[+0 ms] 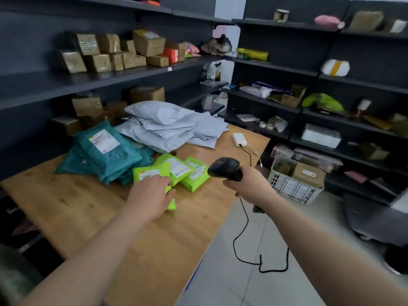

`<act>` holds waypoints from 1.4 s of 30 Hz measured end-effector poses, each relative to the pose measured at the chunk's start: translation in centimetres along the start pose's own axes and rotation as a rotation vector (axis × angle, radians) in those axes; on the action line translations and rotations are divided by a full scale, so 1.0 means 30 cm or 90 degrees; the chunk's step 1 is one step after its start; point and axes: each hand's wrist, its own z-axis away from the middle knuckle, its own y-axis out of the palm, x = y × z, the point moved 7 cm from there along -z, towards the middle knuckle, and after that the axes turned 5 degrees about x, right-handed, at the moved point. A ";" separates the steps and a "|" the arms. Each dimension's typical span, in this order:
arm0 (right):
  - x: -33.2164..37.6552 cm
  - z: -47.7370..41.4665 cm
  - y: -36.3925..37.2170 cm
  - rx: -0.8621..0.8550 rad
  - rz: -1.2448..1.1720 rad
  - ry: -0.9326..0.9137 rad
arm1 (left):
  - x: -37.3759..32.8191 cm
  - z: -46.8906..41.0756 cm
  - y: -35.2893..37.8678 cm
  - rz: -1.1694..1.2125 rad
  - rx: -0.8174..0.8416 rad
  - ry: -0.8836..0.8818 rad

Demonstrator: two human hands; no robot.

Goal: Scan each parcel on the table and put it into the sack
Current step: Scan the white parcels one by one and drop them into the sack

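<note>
Three heaps of parcels lie on the wooden table [72,202]: several teal bags [106,155] at the left, grey-white bags [167,124] at the back, and bright green bags [189,173] in the middle. My left hand [152,195] lies on the nearest green parcel [145,173], fingers over its top and thumb at its near edge. My right hand [245,184] grips a black barcode scanner [225,168] just right of the green heap, its head pointing toward them. No sack is in view.
The scanner's black cable [245,228] hangs down to the tiled floor. A white box [239,139] sits at the table's far right corner. A white plastic crate [293,184] with a carton stands on the floor. Dark shelves with boxes surround the table.
</note>
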 end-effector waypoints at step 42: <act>-0.482 -2.431 -0.284 0.317 -0.269 -0.046 | -0.235 -1.917 0.799 0.102 0.264 -0.385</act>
